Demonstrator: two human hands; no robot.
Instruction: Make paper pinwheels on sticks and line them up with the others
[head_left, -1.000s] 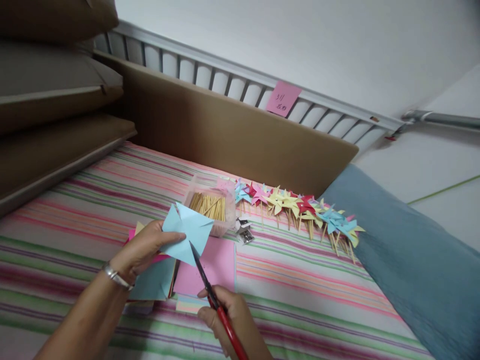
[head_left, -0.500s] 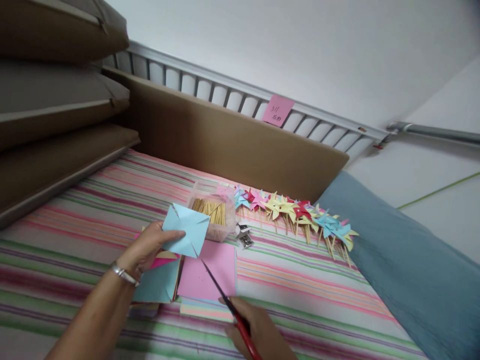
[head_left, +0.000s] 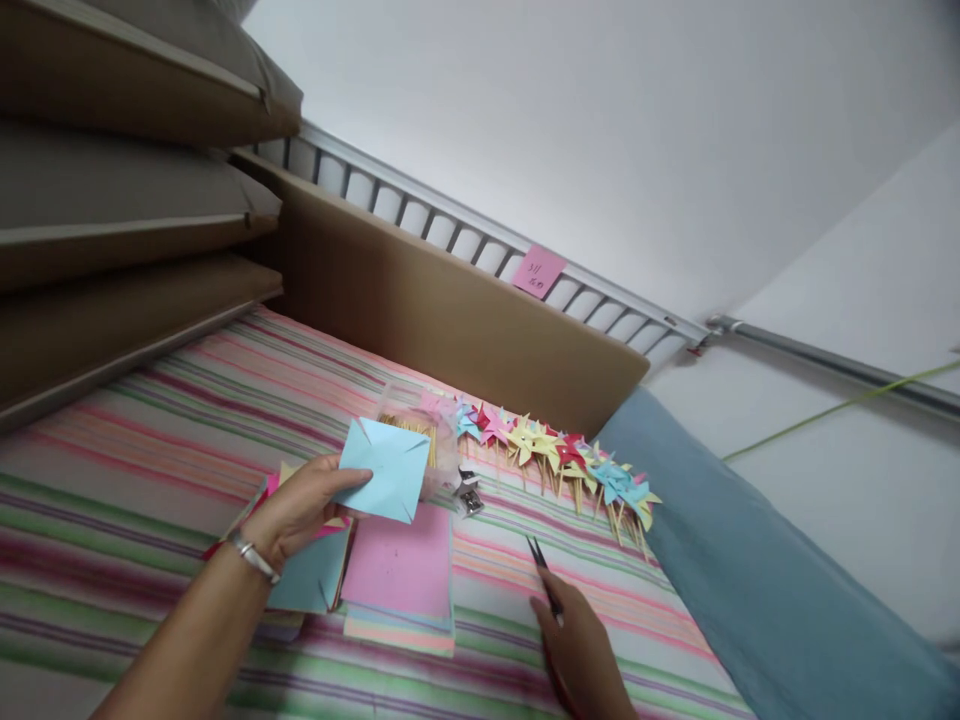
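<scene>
My left hand [head_left: 304, 505] pinches a light blue paper square [head_left: 390, 470] that has slits running in from its corners. It hovers over a stack of pink and other coloured paper [head_left: 397, 565] and a pile of slit paper squares [head_left: 311, 570]. To the right, my right hand [head_left: 581, 635] is closed on a pair of scissors [head_left: 547, 575], low over the striped cloth. The blades point away from me, their tips slightly apart, and the handles are mostly hidden by the hand. Partly behind the blue square stands a clear plastic box [head_left: 446, 440] with thin wooden sticks.
Several finished paper pinwheels on sticks [head_left: 562, 455] lie in a row at the back. Small packets [head_left: 469, 495] rest beside the box. A brown board [head_left: 450, 300] stands along the far side, brown cushions [head_left: 135, 200] are stacked left, and blue fabric [head_left: 735, 530] hangs right.
My right hand has carried the scissors rightward, away from the blue paper square. The left hand still holds the square, slightly turned. The whole view has tilted a little.
</scene>
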